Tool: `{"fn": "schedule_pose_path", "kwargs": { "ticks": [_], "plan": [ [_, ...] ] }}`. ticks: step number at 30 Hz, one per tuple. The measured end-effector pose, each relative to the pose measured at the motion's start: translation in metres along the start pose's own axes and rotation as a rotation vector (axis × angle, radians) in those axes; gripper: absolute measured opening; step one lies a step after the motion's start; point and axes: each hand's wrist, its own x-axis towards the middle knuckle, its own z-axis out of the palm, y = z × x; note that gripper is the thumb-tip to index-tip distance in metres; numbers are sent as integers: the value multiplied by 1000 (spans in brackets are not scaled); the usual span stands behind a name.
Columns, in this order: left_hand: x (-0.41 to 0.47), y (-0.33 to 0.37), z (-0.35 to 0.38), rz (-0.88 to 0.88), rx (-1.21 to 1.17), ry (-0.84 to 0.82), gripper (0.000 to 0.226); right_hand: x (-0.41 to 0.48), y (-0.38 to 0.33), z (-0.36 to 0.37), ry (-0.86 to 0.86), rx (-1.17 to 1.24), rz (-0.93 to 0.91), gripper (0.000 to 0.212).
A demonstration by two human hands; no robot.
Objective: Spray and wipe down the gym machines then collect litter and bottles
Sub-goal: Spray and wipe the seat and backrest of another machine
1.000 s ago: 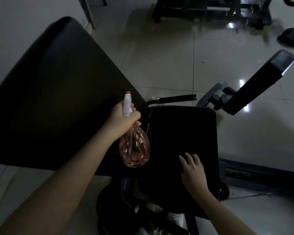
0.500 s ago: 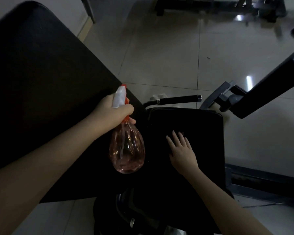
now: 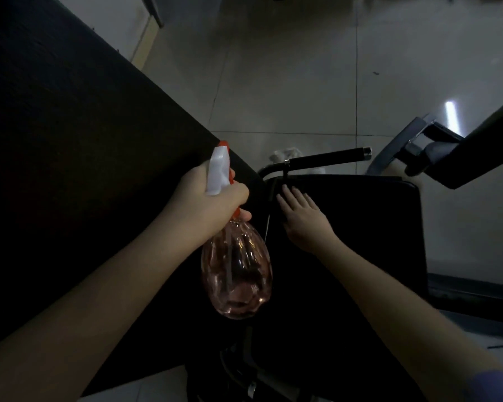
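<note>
The left hand [image 3: 212, 207] grips the bottle [image 3: 235, 274] in the middle of the frame, with its fingers curled tight round the white top. The pink round part hangs down over the dark gap between the back pad [image 3: 84, 140] and the seat [image 3: 375, 227]. The right hand [image 3: 302, 219] lies flat on the seat near its upper left corner. Its fingers are straight and a bit spread. It seems to hold nothing, but it is too dark to tell if a dark cloth is under it.

The spray tip points up the frame toward the floor [image 3: 288, 82], not at a pad. A squeeze now may wet the tiles and make them slippery. The bottle is held only by its top, so wet fingers could let it drop. The right fingertips are just beside the thin post of the bar [image 3: 328, 156], and a fast wipe forward could bump it.

A small white thing [image 3: 288, 154] lies on the floor behind the bar. It may be litter. The bar stands in the way of reaching it from here. Another pad [image 3: 482, 146] on a metal arm sits at the upper right.
</note>
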Motion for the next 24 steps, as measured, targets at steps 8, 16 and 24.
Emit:
{"fn": "schedule_pose_path", "kwargs": {
  "ticks": [8,16,24],
  "plan": [
    [-8,1,0,13,-60,-11,11,34,-5,-10,-19,4,169,61],
    [-12,3,-2,9,-69,-49,28,-16,17,-9,-7,-203,-146,62],
    [-13,-3,3,-89,47,-246,15,-22,-23,9,-8,-19,34,59]
  ]
}}
